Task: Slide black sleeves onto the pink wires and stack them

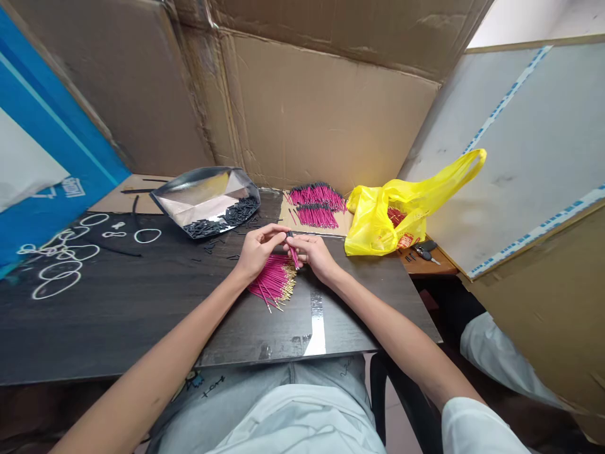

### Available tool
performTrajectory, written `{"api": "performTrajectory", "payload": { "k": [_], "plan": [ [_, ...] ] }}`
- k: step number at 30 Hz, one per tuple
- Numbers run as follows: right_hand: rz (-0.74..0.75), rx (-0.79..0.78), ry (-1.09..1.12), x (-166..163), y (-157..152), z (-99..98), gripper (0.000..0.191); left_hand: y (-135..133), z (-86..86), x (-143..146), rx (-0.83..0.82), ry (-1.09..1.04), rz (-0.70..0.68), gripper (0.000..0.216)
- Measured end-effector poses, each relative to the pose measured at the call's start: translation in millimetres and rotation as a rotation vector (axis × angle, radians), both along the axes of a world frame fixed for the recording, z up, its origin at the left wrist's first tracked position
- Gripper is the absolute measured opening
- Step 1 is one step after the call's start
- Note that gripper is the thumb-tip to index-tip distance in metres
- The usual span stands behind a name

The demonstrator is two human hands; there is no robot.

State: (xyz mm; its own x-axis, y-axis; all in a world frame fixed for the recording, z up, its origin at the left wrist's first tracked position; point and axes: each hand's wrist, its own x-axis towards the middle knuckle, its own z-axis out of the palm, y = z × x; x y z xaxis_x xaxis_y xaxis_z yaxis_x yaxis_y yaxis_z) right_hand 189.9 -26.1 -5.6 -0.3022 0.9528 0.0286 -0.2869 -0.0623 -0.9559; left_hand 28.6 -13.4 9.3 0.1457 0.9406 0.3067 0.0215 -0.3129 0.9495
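Note:
My right hand (317, 253) is closed around a few pink wires (293, 257), whose metal ends point down toward me. At their upper end, my left hand (258, 251) pinches a short black tube (288, 234), and the fingertips of both hands nearly meet. Just beneath my hands, a fanned pile of pink wires with gold metal ends (273, 281) lies on the dark table. Behind them, pink wires with black tips (317, 216) are laid in rows on a piece of cardboard (288, 217). An open foil bag (189, 198) of short black tubes (241, 212) lies to the left.
At the right edge of the dark table (142, 315), a yellow plastic bag (373, 217) holds more red-pink wires. Keys (425, 253) lie beside it. White rubber bands (59, 272) are scattered at the left. Cardboard walls (331, 113) enclose the back. Another person's clothed leg (496, 347) shows at right.

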Motion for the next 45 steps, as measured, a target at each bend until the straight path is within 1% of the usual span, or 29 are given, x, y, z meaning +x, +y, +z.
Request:
{"api": "performTrajectory", "payload": {
  "k": [3,6,8,10,13,17,19,22,25,29,32,35,40,43,45],
  "plan": [
    [-0.019,-0.037,0.028,-1.9,0.2,-2.6,0.037,-2.7,1.3,1.5,0.037,0.06,0.016,0.024],
    [-0.036,-0.042,0.028,-2.7,0.4,-4.7,0.037,-2.8,0.4,2.8,0.038,0.058,0.002,0.024],
    [-0.03,0.022,-0.026,-2.1,0.9,-5.7,0.038,-0.6,-1.2,2.2,0.044,0.047,-0.003,0.023],
    [-0.017,0.136,-0.123,-0.7,1.9,-6.3,0.041,2.7,-2.3,-0.1,0.057,0.045,-0.009,0.023],
    [-0.026,0.279,-0.275,2.8,3.8,-6.5,0.046,6.1,-1.2,-5.7,0.018,0.054,-0.077,0.027],
    [-0.029,0.368,-0.417,8.9,5.6,-5.0,0.047,5.8,3.9,-11.8,-0.056,0.091,-0.181,0.034],
    [-0.026,0.411,-0.491,11.3,6.0,-4.4,0.045,5.7,4.9,-13.1,-0.039,0.146,-0.202,0.033],
    [-0.025,0.453,-0.598,13.2,6.6,-4.1,0.042,8.0,2.3,-13.8,0.013,0.223,-0.193,0.033],
    [-0.026,0.452,-0.638,14.0,7.0,-3.7,0.035,12.1,-2.1,-15.1,0.032,0.232,-0.136,0.032],
    [-0.113,0.433,-0.658,14.3,4.8,-1.3,0.022,16.4,-5.9,-18.9,0.042,0.202,-0.014,0.028],
    [-0.121,0.426,-0.71,13.7,2.3,0.7,0.019,17.5,-6.9,-20.5,0.071,0.221,0.043,0.026],
    [-0.06,0.383,-0.725,13.7,2.5,0.9,0.018,17.3,-6.9,-19.6,0.097,0.233,0.035,0.025],
    [0.027,0.277,-0.68,17.8,8.8,-2.0,0.018,18.2,-8.1,-18.9,0.123,0.257,-0.009,0.028],
    [0.035,0.274,-0.682,19.4,10.5,-2.8,0.016,18.4,-9.5,-19.9,0.138,0.284,-0.003,0.029],
    [0.013,0.297,-0.717,18.5,8.9,-2.3,0.015,17.4,-9.4,-20.0,0.154,0.302,0.01,0.029]
  ]
}}
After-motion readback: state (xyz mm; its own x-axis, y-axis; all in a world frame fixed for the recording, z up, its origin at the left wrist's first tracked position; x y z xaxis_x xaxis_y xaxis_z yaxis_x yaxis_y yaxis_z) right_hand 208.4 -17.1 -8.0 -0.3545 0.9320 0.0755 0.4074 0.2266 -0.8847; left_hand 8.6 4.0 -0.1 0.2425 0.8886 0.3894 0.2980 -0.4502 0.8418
